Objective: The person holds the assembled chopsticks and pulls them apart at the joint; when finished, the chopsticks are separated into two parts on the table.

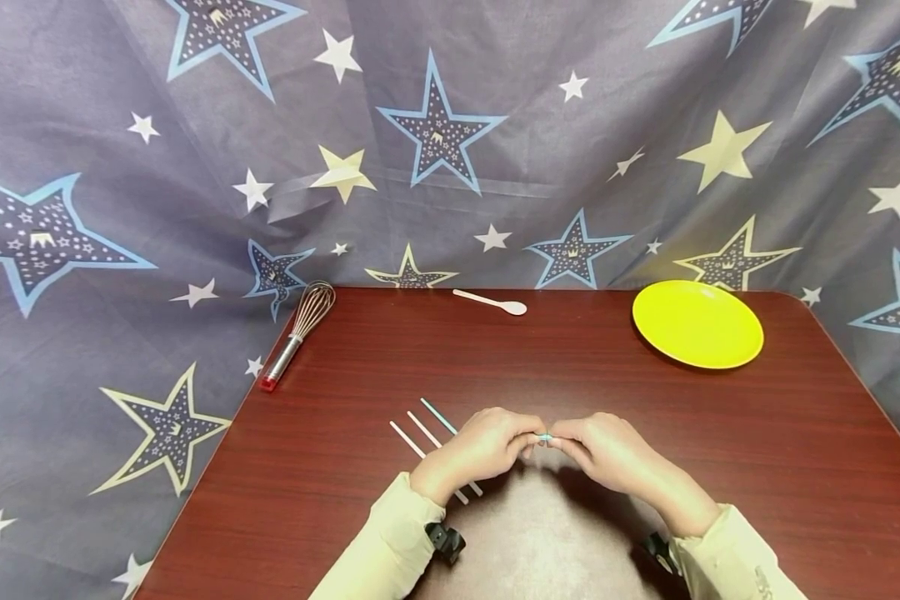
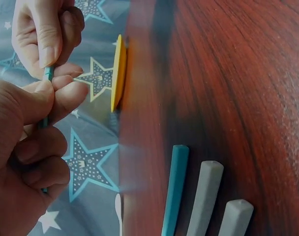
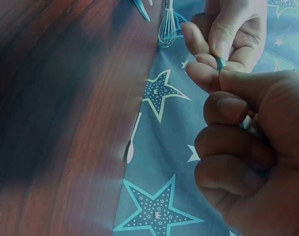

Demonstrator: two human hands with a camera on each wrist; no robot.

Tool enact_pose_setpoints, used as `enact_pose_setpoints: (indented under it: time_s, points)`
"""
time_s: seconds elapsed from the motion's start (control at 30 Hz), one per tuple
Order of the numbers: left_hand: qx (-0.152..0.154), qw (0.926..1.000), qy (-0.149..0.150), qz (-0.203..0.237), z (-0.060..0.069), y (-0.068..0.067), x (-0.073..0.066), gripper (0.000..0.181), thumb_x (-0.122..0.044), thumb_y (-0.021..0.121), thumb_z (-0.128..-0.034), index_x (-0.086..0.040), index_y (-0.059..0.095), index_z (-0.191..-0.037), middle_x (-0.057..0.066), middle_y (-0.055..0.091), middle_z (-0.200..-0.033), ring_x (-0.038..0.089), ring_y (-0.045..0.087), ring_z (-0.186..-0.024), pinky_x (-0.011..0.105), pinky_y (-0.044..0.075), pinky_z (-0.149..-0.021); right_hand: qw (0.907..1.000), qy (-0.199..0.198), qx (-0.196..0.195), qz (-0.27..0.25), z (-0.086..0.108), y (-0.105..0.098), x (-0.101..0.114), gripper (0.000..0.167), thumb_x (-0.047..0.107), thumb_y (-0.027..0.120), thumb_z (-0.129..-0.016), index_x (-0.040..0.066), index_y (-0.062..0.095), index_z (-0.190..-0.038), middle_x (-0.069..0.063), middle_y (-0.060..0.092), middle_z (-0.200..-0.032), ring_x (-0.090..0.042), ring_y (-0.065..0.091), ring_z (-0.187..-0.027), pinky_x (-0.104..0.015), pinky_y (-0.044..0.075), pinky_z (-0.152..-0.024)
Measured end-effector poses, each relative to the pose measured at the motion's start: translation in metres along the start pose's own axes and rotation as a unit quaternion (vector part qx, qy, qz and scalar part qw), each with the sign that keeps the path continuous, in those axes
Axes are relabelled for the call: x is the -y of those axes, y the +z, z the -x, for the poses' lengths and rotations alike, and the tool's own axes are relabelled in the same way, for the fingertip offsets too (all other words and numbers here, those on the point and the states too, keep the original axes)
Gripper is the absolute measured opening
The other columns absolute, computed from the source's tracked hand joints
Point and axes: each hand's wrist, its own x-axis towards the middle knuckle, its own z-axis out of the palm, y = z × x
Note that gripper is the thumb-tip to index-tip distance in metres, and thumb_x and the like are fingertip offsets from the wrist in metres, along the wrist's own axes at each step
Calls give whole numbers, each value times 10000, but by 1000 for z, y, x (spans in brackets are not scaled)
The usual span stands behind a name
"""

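Both hands meet above the table's near middle, pinching one thin teal stick (image 1: 543, 437) between thumbs and fingers. The left hand (image 1: 487, 446) grips one part of it; in the left wrist view the teal stick (image 2: 49, 73) runs down through that curled hand (image 2: 26, 132). The right hand (image 1: 615, 454) pinches the other part close beside the left fingertips. In the right wrist view a short teal piece (image 3: 220, 64) shows between the fingertips, the right hand (image 3: 257, 142) curled around the rest. Under the left forearm lie a teal stick (image 2: 175, 189) and two whitish sticks (image 2: 205, 196).
A whisk (image 1: 292, 346) lies at the table's left edge. At the back edge is a white spoon (image 1: 495, 302). A yellow plate (image 1: 697, 325) stands at the back right. Star-patterned cloth (image 1: 390, 217) hangs behind the brown table (image 1: 570, 358).
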Motion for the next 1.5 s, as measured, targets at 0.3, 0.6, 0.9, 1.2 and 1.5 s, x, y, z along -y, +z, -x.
enact_pose_setpoints:
  time_s: [0.3, 0.6, 0.9, 1.2, 1.5]
  points:
    - [-33, 9988, 129, 479, 2, 1, 4, 138, -163, 572, -980, -151, 709, -981, -55, 610, -669, -50, 480, -617, 138, 406, -654, 10000, -46, -14, -28, 1, -2, -2, 81, 166, 662, -920, 219, 694, -868, 187, 545, -684, 23, 415, -586, -226, 418, -556]
    - [-223, 9983, -39, 540, 0, -2, 5, 132, -179, 559, -988, -161, 689, -977, -54, 604, -692, -28, 451, -603, 127, 377, -633, 9998, -2, -177, -52, 0, -3, -5, 82, 157, 658, -923, 209, 717, -902, 181, 588, -739, 18, 427, -598, -231, 420, -570]
    - [-232, 9983, -480, 234, -1, -5, 5, 127, -150, 548, -993, -115, 670, -987, -81, 602, -691, 1, 482, -607, 163, 411, -655, 9984, 554, -19, 128, 5, -4, -3, 125, 152, 632, -944, 188, 635, -824, 182, 397, -634, 3, 383, -567, -238, 376, -551]
    - [48, 9988, -484, 19, -4, -3, 10, 342, 81, 463, -956, -50, 597, -1241, -4, 654, -834, 160, 633, -848, 256, 475, -890, 9965, 832, -32, 50, 12, -4, -6, 104, 31, 622, -908, 101, 545, -901, 143, 439, -671, -20, 422, -595, -245, 384, -563]
    - [-96, 9947, -999, -241, -9, 1, 19, 59, -138, 597, -965, -128, 647, -995, -69, 704, -805, 96, 656, -774, 287, 511, -708, 9981, 615, -4, 8, 18, -3, -15, 163, 45, 669, -892, 144, 562, -820, 165, 495, -664, 6, 443, -595, -243, 406, -563]
